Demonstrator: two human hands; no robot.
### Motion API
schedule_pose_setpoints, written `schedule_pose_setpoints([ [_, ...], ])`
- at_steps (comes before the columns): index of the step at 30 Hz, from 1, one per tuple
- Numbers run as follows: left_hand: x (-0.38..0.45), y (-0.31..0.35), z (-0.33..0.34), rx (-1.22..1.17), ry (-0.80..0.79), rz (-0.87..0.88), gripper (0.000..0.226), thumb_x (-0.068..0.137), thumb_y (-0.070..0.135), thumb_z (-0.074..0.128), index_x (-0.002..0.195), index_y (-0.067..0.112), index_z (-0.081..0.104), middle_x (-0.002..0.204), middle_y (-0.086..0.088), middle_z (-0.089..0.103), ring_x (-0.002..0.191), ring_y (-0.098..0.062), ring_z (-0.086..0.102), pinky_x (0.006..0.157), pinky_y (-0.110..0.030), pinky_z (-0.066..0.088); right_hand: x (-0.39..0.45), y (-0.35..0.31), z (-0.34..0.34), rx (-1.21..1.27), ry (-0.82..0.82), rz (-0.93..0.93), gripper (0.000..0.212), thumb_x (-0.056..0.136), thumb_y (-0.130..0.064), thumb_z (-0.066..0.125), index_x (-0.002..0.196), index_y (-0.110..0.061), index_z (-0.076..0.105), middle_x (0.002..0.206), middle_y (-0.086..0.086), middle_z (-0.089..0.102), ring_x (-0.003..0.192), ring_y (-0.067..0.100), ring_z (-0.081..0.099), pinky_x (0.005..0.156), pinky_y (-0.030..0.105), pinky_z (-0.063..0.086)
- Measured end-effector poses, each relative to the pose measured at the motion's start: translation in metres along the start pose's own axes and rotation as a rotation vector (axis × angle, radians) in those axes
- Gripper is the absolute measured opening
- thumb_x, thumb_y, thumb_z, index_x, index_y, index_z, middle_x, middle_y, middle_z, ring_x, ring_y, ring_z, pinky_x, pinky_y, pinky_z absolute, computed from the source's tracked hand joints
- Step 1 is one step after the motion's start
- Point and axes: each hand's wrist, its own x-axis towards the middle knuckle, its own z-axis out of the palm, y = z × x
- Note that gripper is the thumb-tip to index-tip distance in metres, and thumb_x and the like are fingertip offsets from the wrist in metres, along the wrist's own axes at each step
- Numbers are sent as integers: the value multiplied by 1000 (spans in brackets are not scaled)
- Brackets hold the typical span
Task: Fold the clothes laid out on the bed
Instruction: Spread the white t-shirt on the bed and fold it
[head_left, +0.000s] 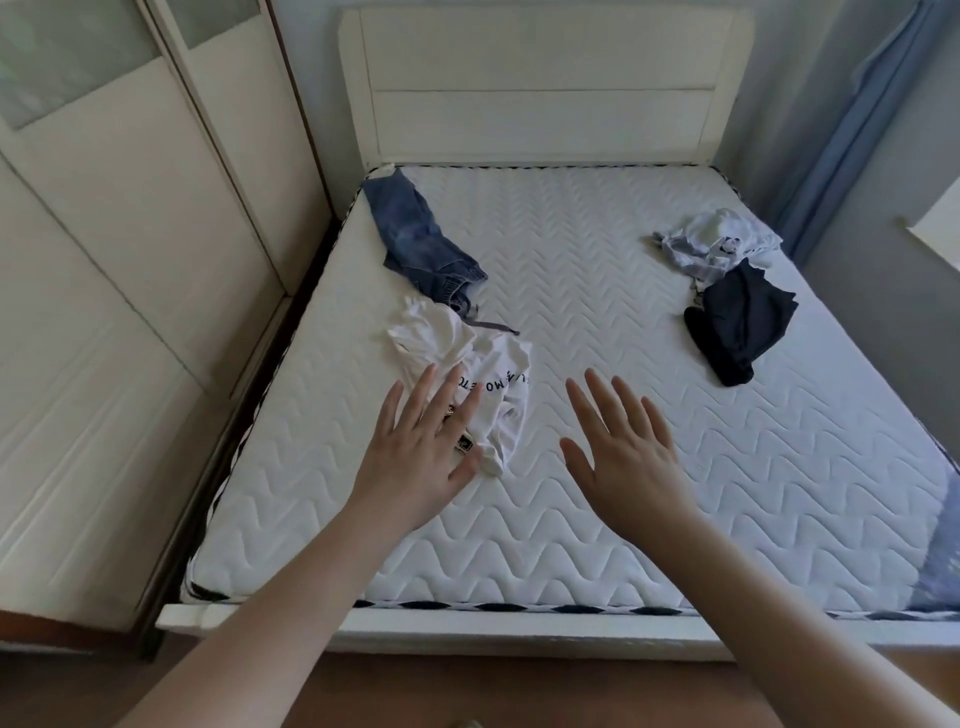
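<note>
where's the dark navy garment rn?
Head view: dark navy garment lies crumpled on the mattress, right side, just in front of the pale blue garment.

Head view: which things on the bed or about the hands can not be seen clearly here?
- White garment: the left hand covers part of it; the printed letters are creased and partly hidden, so unreadable.
- Left hand: whether its fingers touch the cloth or hover cannot be told.
- Pale crumpled garment: bunched and far, its type is unclear.
- Dark garment: heaped, type unclear.
- Mattress: its right near corner is cut off by the picture edge.
</note>
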Motion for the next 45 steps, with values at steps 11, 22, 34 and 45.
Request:
schedule_pose_setpoints([
  [11,76,-1,64,-58,-79,-123,69,96,57,22,156,21,20,163,-3,16,150,-24,10,119,-50,17,74,42,65,96,-102,-49,64,100,-55,18,154,-34,-9,163,-8,-13,150,18,-12,120,37,-11],
  [22,128,5,127,-100,-192,-184,67,96,51,26,155,19,25,163,-3,16,151,-25,10,120,-50,15,171,74,141,117,-275,-71,63,102,-49,21,156,-27,-4,164,-4,-10,151,22,-8,121,41,-4],
  [34,169,-35,287,-139,-509,-28,76,94,51,40,157,29,3,165,0,-4,151,-23,-7,120,-46,2,240,58,276,133,-481,13,75,99,-43,41,156,-25,-3,164,-4,-10,151,21,-5,120,43,0],
  [45,189,-23,419,-125,-693,-27,81,95,35,49,156,31,-5,163,0,-14,150,-25,-7,120,-45,4,250,53,422,430,-824,269,70,101,-30,45,156,-20,4,164,-2,6,150,20,13,119,42,17],
])
